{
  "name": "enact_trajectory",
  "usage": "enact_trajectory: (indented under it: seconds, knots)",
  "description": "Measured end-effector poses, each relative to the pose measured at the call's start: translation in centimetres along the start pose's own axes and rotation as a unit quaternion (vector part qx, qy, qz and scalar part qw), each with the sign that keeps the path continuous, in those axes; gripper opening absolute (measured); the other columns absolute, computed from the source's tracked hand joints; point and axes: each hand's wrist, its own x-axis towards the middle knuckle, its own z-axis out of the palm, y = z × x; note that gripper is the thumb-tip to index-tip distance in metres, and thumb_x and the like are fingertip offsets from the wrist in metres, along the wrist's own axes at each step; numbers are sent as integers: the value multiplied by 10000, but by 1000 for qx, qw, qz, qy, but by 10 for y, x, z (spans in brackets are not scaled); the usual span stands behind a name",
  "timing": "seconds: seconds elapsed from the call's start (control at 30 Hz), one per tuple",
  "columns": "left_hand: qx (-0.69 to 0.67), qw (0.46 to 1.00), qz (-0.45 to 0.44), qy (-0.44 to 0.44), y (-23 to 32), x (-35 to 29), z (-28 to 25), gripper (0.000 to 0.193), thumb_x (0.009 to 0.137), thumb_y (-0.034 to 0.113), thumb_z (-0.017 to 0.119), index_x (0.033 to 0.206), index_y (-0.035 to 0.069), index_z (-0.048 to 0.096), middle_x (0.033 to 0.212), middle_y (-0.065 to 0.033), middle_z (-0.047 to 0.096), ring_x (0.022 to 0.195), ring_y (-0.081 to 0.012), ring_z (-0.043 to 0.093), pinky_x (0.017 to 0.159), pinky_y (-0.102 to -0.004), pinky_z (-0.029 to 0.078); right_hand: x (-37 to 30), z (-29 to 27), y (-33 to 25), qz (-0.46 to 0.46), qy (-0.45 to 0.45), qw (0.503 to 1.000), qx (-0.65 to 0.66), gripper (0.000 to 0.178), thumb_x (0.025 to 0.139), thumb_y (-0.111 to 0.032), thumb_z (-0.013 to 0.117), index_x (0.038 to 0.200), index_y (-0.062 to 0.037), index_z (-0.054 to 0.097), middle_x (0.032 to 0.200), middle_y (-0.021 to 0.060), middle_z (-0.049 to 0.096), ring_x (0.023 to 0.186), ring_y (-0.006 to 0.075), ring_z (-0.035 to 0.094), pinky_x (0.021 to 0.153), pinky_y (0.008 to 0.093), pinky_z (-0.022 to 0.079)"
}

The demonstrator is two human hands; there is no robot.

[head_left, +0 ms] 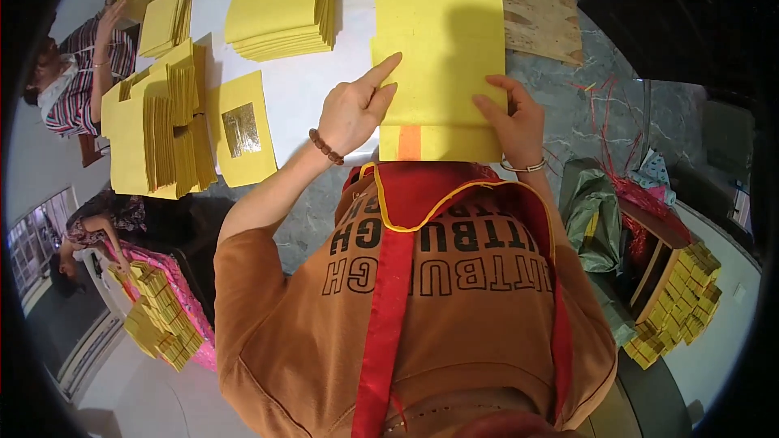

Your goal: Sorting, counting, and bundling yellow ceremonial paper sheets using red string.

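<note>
A yellow paper piece (442, 57) lies in front of me at the table edge, with a crease across its lower part and an orange strip (410, 143) on the near flap. My left hand (355, 109) rests at its left side, index finger stretched out onto the paper, thumb apart and the other fingers curled under. At the right edge, my right hand (517, 118) has its thumb and index finger spread on the paper; its other fingers are mostly hidden. Both hands appear to hold nothing.
Stacks of folded yellow paper (276, 16) cover the white table (284, 85), with more bundles (158, 126) at the left. A yellow piece with a shiny window (242, 130) lies beside them. Two people sit leftward. A wooden board (535, 12) and green bag (588, 211) are rightward.
</note>
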Motion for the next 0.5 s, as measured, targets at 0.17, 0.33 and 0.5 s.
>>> enact_trajectory:
  seconds: [0.17,0.33,0.5]
  knots:
    - [336,916,189,111,11,0,-8,424,772,119,595,1188,178,545,664,-26,538,633,-159,495,600,-269,369,3,-1,-7,21,-6,1000,1,280,720,-139,695,950,-6,609,654,28,570,580,67,480,528,214,392]
    - [301,869,387,70,18,-7,11,384,692,100,594,1076,97,597,958,-65,541,872,-216,493,674,-294,376,2,2,-9,9,8,1000,17,283,713,-128,692,960,-17,610,699,72,607,607,112,544,565,248,432]
    - [320,863,392,13,12,-7,12,397,687,119,588,1078,53,583,1014,-72,527,902,-226,480,712,-310,387,-8,-2,-33,-27,-8,988,-149,329,714,-170,679,1011,-51,607,1026,145,587,875,229,578,731,327,452]
